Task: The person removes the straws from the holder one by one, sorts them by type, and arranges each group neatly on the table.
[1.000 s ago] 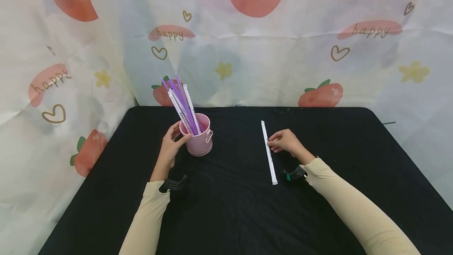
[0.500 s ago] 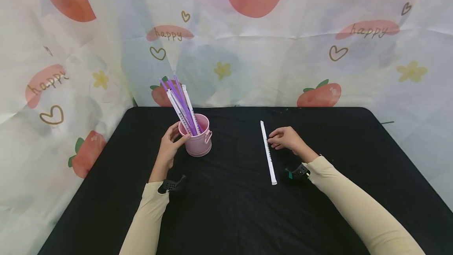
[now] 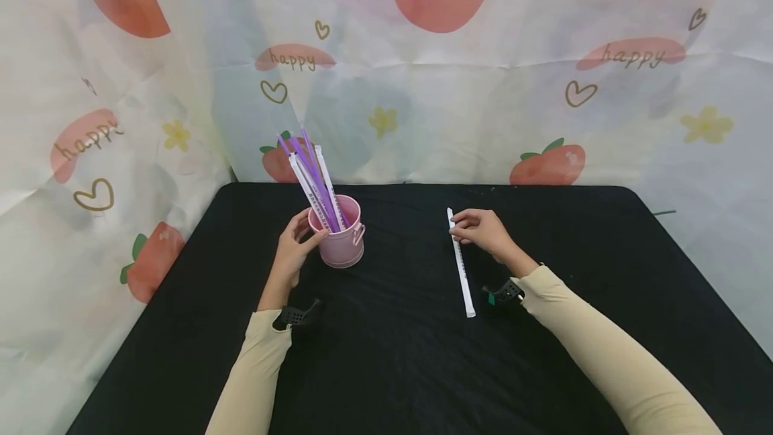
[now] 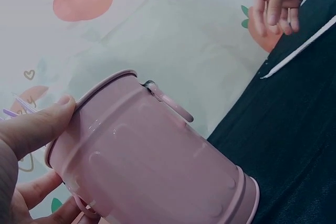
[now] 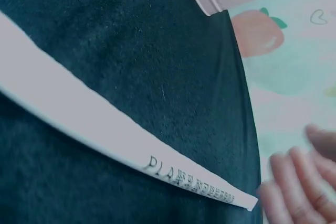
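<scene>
- Gripping the pink bucket (image 3: 341, 247) with the left hand (image 3: 291, 254), thumb over the near rim and fingers round the left side, presumably to steady the light-looking wall.
- Standing the bucket upright on the black cloth (image 3: 386, 361), mouth up, with purple straws (image 3: 308, 163) and white-wrapped straws (image 3: 310, 192) tilting left out of it, probably too long for the rim to hold straight.
- Having one loose straw (image 3: 461, 264) flat on the cloth, well right of the bucket, print showing, within easy reach.
- Hovering with the right hand (image 3: 486, 233) by the far end of that straw, fingers loosely bent and slightly parted, holding nothing; apparently clear of it in the left wrist view, though too blurred in the right wrist view to rule out contact.
- Reaching forward with both forearms in beige sleeves (image 3: 249, 374), the right one slanting inward.
</scene>
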### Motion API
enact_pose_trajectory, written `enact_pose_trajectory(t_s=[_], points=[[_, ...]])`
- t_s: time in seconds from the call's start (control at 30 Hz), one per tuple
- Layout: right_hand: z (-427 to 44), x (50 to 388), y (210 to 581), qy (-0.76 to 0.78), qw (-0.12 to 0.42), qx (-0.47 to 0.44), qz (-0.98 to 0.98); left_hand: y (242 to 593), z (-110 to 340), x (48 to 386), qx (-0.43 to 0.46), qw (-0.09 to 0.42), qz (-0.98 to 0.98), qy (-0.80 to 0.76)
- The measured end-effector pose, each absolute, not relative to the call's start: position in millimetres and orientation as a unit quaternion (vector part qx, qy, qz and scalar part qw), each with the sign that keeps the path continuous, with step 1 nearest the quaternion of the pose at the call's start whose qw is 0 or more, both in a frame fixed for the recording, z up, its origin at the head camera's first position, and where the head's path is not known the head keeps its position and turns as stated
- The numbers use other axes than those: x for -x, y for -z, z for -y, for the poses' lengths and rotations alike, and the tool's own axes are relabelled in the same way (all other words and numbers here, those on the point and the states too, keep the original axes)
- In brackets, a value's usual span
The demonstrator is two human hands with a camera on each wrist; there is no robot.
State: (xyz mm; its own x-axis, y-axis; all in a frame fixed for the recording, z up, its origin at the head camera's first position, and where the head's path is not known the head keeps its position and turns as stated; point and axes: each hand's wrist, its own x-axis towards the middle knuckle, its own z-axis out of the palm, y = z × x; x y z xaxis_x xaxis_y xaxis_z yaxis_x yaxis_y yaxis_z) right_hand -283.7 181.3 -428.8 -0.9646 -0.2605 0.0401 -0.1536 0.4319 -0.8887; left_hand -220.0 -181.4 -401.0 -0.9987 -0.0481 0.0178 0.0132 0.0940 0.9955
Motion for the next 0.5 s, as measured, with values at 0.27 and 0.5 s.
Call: enact_pose_trajectory(t_s=[0.27, 0.5], points=[[-163.3, 287.2, 427.6, 0.567, -0.014, 0.167, -0.807, 412.0, 185.3, 228.5, -0.007, 0.025, 0.734, 0.678], [-141.0, 291.4, 417.1, 0.583, -0.032, 0.19, -0.789, 431.1, 189.3, 239.8, -0.009, 0.033, 0.733, 0.68]])
